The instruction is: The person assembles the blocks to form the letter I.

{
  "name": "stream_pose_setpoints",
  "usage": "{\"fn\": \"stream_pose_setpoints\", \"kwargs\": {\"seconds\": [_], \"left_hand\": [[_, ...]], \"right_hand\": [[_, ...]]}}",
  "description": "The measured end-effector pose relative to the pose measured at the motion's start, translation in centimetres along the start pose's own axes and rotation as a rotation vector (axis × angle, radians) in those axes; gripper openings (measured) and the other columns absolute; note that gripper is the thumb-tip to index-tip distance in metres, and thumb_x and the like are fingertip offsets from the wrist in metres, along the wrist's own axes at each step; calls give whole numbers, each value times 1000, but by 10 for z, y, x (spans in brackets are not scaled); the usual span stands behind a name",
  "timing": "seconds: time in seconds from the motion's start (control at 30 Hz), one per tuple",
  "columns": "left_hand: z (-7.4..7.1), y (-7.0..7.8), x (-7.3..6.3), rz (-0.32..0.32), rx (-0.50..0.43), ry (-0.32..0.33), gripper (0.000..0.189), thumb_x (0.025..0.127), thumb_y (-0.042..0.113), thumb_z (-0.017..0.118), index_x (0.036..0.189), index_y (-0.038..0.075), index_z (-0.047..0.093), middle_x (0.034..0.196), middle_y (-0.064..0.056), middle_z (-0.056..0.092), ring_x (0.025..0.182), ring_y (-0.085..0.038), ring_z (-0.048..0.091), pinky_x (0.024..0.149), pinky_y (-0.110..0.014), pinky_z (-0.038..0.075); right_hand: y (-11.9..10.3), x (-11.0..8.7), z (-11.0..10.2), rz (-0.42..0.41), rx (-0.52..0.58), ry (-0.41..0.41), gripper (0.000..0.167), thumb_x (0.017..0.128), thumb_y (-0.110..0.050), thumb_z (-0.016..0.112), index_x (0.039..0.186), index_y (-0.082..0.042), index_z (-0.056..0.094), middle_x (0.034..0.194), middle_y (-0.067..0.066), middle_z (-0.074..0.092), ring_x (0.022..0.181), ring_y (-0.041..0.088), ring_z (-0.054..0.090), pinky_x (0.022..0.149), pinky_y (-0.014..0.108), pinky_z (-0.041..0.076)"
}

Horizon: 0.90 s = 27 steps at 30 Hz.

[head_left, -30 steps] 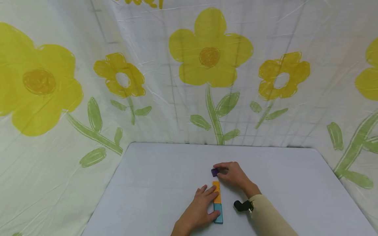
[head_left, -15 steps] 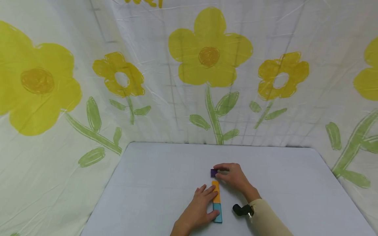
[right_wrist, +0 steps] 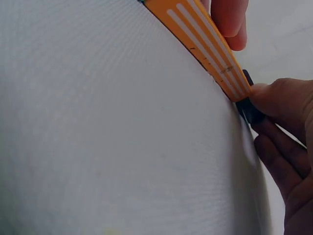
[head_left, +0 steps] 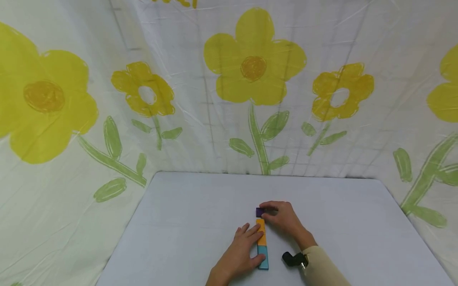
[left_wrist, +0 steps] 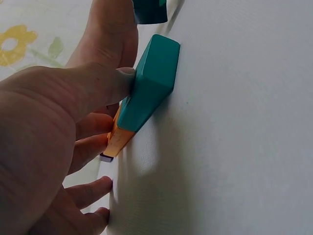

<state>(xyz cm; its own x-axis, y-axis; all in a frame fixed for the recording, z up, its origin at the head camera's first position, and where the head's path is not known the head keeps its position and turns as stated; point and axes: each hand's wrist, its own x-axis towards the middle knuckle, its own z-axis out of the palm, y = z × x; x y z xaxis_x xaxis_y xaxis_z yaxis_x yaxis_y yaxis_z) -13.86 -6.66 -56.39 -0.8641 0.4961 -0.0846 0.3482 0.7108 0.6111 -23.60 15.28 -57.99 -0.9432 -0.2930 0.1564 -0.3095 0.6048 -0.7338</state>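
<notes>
On the table, an orange block (head_left: 261, 240) and a teal block (head_left: 263, 251) lie end to end in a row. My left hand (head_left: 237, 254) rests along their left side, fingers spread on the orange block and thumb on the teal one. The left wrist view shows that thumb against the teal block (left_wrist: 154, 73). At the far end of the row, my right hand (head_left: 284, 218) pinches a small dark purple block (head_left: 259, 212) between thumb and fingers. White stripes run along the orange block (right_wrist: 205, 49) in the right wrist view, the dark block (right_wrist: 252, 112) close at its end.
The white table (head_left: 196, 198) ends at the back against a hanging cloth (head_left: 193, 151) printed with yellow flowers. A black wrist camera (head_left: 293, 259) juts out from the right sleeve (head_left: 322, 266).
My right hand has brought the purple block nearer to me, narrowing the gap to the orange block's far end. My left hand stays on the orange and teal blocks.
</notes>
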Motion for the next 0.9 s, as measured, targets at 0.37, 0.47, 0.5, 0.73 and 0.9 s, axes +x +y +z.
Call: {"fn": "stream_pose_setpoints", "kwargs": {"seconds": [0.37, 0.47, 0.5, 0.73, 0.9], "left_hand": [[-1, 0, 1, 5, -2, 0, 64, 100, 43, 78, 156, 15, 62, 172, -1, 48, 163, -41, 37, 132, -68, 29], [-1, 0, 2, 6, 1, 1, 64, 100, 43, 78, 156, 15, 62, 172, -1, 48, 162, -41, 37, 131, -69, 29], [-1, 0, 2, 7, 2, 2, 64, 100, 43, 78, 156, 15, 62, 172, -1, 48, 162, -42, 37, 131, -69, 29], [0, -1, 2, 8, 1, 9, 64, 100, 43, 78, 155, 15, 63, 172, -1, 49, 162, -42, 38, 131, -69, 30], [1, 0, 2, 11, -5, 7, 63, 99, 42, 79, 154, 14, 64, 171, -3, 50, 161, -43, 39, 130, -70, 30]], "right_hand": [[1, 0, 1, -22, -8, 9, 29, 98, -18, 85, 126, -20, 82, 126, -4, 82, 122, 22, 76, 111, 51, 59], [1, 0, 1, -13, -3, 5, 29, 98, -18, 85, 127, -20, 82, 127, -4, 82, 122, 21, 76, 111, 51, 59], [1, 0, 1, -10, -3, 4, 29, 98, -18, 85, 127, -20, 82, 127, -4, 82, 123, 22, 76, 111, 51, 59], [0, 0, 0, -29, -9, 8, 29, 98, -18, 84, 127, -17, 82, 126, -3, 82, 122, 22, 76, 111, 51, 59], [0, 0, 1, -12, 3, 6, 29, 98, -18, 84, 127, -18, 82, 126, -3, 82, 123, 23, 76, 111, 52, 58]]}}
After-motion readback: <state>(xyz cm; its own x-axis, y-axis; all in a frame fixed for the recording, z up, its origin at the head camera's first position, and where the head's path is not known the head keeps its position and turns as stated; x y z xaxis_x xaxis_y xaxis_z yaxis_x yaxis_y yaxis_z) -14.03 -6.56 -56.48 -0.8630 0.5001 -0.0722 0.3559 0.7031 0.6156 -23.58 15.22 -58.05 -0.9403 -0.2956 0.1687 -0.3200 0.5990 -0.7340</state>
